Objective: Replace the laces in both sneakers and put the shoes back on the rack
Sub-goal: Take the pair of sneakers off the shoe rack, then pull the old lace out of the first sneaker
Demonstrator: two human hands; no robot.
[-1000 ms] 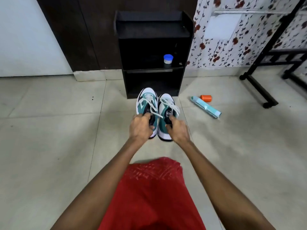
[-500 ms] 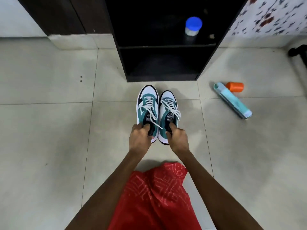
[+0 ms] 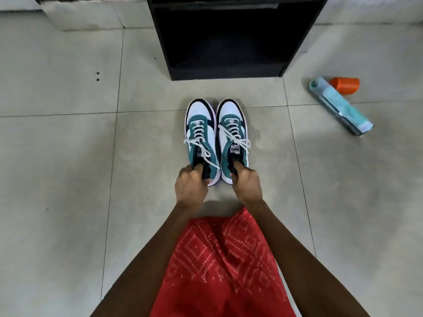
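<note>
two sneakers side by side, toes toward the black rack, on or just above the tiled floor; which, cannot be told. left hand grips the heel collar of the left sneaker, thumb inside; right hand grips the right sneaker likewise. both carry white laces, tied. a pale blue packet and orange cap lie well to the right.

The brand name PUMA reads upside down on the tongue label of the right sneaker; the left sneaker label is unreadable behind its lace.
</note>
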